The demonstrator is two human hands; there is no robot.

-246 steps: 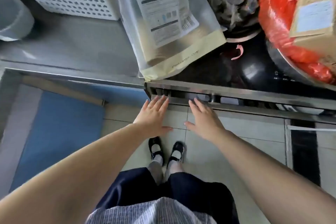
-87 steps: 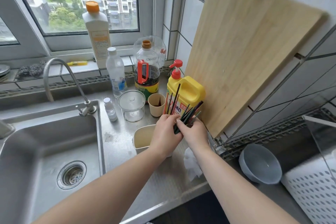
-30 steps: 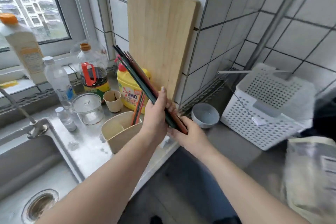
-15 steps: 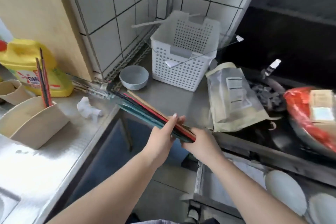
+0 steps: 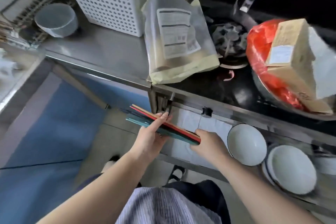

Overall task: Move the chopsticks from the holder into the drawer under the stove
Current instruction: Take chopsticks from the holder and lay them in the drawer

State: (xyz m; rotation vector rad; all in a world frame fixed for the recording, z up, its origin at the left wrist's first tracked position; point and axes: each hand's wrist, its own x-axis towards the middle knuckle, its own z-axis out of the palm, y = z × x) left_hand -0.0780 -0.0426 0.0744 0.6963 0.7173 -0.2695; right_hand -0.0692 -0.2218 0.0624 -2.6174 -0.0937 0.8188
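Red, teal, dark and pale wooden sticks make up the bundle of long thin chopsticks [image 5: 160, 126], held nearly level just above the left end of the open steel drawer [image 5: 183, 146] under the stove. Both hands grip the bundle: the left hand [image 5: 151, 139] wraps its middle with fingers laid along the sticks, and the right hand [image 5: 209, 146] is closed round the end nearest the drawer. The free tips fan out past the drawer's left edge, over the floor.

Inside the drawer lies a pale sheet lining, and to the right of the hands sit two round white bowls [image 5: 247, 144] side by side, the farther one stacked on others. Directly above the drawer runs the black glass stove top [image 5: 227, 89] with its dark cast burner [image 5: 230, 37]. On the stove's right side rests a metal pan holding a red plastic bag [image 5: 261, 54] and a tan cardboard box [image 5: 291, 56].

Left of the stove stretches the stainless steel counter [image 5: 101, 51]. A clear and yellow labelled pouch [image 5: 178, 42] lies across the seam between counter and stove. Farther left on the counter stand a white perforated plastic basket [image 5: 109, 0] and a small grey bowl [image 5: 55, 19]. White wall tiles rise behind the counter. Below it the floor shows pale tiles beside a blue mat [image 5: 45, 142].
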